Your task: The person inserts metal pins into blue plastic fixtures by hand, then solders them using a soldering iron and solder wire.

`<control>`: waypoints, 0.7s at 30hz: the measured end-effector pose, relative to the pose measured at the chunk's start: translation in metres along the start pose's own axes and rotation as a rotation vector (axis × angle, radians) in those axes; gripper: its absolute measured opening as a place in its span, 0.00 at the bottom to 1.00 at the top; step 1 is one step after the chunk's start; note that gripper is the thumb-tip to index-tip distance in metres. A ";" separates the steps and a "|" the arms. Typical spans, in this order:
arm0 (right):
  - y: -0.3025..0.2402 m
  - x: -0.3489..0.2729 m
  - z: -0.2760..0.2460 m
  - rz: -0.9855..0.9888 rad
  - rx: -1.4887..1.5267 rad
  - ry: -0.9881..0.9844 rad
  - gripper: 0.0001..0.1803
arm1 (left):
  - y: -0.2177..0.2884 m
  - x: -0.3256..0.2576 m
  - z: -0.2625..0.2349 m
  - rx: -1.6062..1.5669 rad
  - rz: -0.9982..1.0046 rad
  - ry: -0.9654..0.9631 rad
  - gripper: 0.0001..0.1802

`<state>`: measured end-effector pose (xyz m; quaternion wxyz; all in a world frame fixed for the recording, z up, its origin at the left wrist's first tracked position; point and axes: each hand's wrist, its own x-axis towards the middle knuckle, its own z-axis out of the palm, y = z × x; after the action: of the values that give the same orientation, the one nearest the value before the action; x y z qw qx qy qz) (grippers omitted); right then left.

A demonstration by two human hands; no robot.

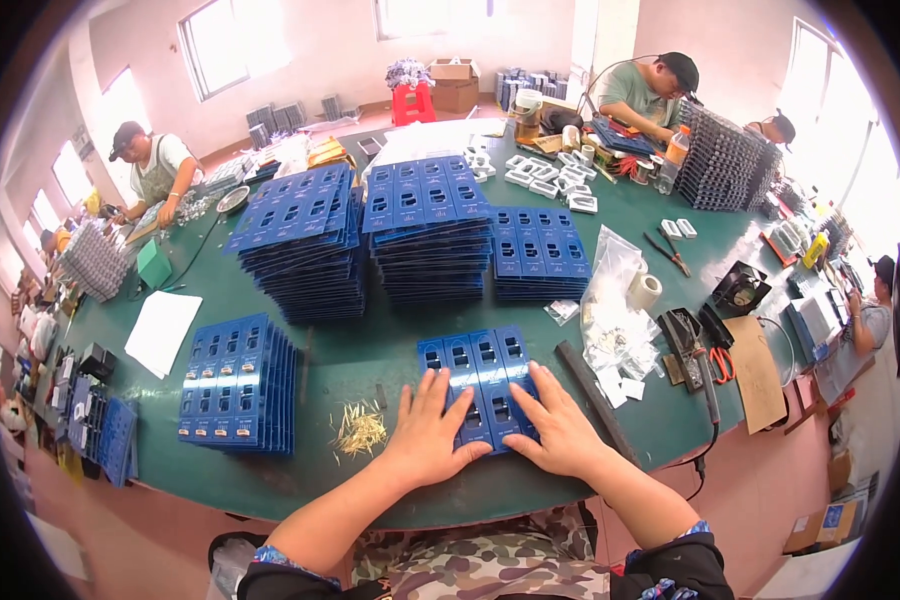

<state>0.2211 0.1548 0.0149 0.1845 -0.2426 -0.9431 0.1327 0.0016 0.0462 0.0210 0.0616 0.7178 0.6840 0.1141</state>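
Observation:
A blue circuit board panel (487, 352) with rows of rectangular cutouts lies flat on the green table in front of me. My left hand (425, 430) rests over its left edge, fingers spread. Across from it, my right hand (560, 425) lies on the right edge, its fingers also apart. Both thumbs point inward near the panel's lower edge. Left of my left hand is a small heap of thin gold-coloured pins (358, 430). A dark bar (598, 405) lies slantwise just beyond my right hand.
Tall stacks of blue panels (305, 270) stand behind, with another stack (235, 385) at left. A soldering iron in its holder (692, 350), orange-handled scissors (722, 365), pliers (667, 253) and a clear plastic bag (613, 310) lie to the right. Several people work around the table.

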 end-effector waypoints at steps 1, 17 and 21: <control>-0.003 -0.004 -0.003 0.058 -0.013 0.042 0.37 | 0.000 -0.004 -0.002 -0.001 0.001 -0.004 0.46; -0.044 -0.049 0.002 0.234 0.043 0.246 0.34 | 0.032 -0.070 0.006 -0.118 -0.124 0.125 0.44; -0.042 -0.063 -0.005 0.263 0.055 0.201 0.34 | 0.042 -0.082 0.000 -0.095 -0.108 0.104 0.44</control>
<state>0.2575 0.0879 0.0158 0.2658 -0.3707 -0.8760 0.1566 0.0388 -0.0381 0.0247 0.0661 0.6694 0.7177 0.1801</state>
